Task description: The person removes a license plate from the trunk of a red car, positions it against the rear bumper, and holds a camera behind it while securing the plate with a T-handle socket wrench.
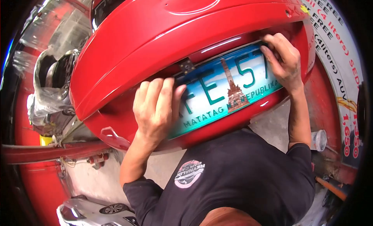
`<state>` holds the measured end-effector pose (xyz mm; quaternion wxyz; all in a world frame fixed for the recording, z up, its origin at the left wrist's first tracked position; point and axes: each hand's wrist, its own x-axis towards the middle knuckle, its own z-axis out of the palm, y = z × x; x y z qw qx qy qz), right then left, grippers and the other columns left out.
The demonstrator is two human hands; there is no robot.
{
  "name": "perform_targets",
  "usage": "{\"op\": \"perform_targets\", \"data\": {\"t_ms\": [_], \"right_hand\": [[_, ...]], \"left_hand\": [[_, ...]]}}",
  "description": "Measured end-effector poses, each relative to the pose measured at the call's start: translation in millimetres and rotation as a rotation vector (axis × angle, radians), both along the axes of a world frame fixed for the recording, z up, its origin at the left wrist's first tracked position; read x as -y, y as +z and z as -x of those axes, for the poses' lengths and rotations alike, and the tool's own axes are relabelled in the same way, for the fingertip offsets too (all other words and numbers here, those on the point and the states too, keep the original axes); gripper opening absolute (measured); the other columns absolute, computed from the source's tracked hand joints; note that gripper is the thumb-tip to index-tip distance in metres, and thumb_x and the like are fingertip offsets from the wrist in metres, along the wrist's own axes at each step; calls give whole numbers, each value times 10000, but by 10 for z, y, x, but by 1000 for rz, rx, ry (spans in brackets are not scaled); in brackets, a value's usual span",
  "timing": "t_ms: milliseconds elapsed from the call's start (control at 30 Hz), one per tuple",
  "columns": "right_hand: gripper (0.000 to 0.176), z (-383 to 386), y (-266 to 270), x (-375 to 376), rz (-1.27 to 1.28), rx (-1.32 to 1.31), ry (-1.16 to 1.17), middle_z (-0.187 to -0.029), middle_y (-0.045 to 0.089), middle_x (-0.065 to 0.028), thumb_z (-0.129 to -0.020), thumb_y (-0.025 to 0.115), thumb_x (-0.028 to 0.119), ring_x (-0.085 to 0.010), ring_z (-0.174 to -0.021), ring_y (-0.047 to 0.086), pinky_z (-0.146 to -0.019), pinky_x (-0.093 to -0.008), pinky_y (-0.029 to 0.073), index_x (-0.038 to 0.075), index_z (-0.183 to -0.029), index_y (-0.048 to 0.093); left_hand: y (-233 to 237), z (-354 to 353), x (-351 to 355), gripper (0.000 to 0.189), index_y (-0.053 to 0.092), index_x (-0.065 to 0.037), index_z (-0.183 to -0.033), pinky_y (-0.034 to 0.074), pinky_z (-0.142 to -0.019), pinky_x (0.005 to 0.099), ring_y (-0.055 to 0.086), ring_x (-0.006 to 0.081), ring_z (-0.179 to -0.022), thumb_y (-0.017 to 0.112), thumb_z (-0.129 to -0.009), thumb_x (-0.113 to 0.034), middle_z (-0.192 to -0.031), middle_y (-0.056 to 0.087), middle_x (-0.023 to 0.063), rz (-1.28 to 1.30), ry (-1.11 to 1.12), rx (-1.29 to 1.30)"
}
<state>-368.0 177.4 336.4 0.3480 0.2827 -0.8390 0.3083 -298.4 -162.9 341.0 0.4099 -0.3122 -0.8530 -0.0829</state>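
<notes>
A license plate (211, 88) with a blue, white and green face, raised green characters and a printed monument lies against the recess of a red car's trunk lid (155, 39). Around its left end curl the fingers of my left hand (153, 107), with the thumb near the plate's face. My right hand (283, 60) pinches the upper right corner, thumb on the front and fingers at the top edge. Both hands cover end characters of the plate. A small black rear camera (187, 65) sits just above the plate's upper edge, between the hands.
The red bumper (206, 134) juts out below the plate. To the right stands a white sign (340, 70) with printed prices, and a white bucket (319, 140) is near it. Plastic-wrapped items (58, 74) are on the left. A white car (93, 212) shows at bottom left.
</notes>
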Motion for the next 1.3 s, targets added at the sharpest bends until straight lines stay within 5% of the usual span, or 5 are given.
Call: {"op": "perform_targets", "data": {"t_ms": [167,667,833,1067,1300], "right_hand": [[145,108,-139,33,-67,-120,-89,-753,608,-110,-878,766,61,-259,-630,600,-564,-353,468,14,-845,633],[109,103,-178,12,-83,-157,-71,-786,585,-125,-884,735,9,-268,-649,585,-584,-348,465,-7,-955,654],[133,-82,-6,22,81,112,-62,-785,609,-127,-862,744,6,-289,-663,611,-600,-369,487,-3,-961,657],[117,48,-156,-27,-87,-172,-137,-784,624,-126,-872,754,87,-303,-696,648,-615,-376,515,33,-935,672],[206,-263,-130,-623,299,-25,-232,-909,712,-136,-922,734,134,-227,-842,708,-749,-327,531,-3,-1076,731]], "left_hand": [[-48,56,70,199,662,18,-980,430,-593,360,570,251,-721,751,-809,-33,-865,589,109,42,-17,8],[-38,86,89,218,663,15,-972,437,-602,356,541,245,-686,776,-796,-47,-835,597,90,39,-53,-25],[-23,63,96,200,666,8,-978,441,-611,364,554,254,-700,769,-818,-52,-850,600,100,74,-67,-24],[19,-24,-71,158,673,-5,-942,506,-652,407,619,311,-745,793,-839,-17,-865,628,136,7,50,74],[19,-373,3,515,671,-13,-1270,512,-869,431,632,344,-1032,864,-807,-131,-1188,657,190,-8,107,95]]}}
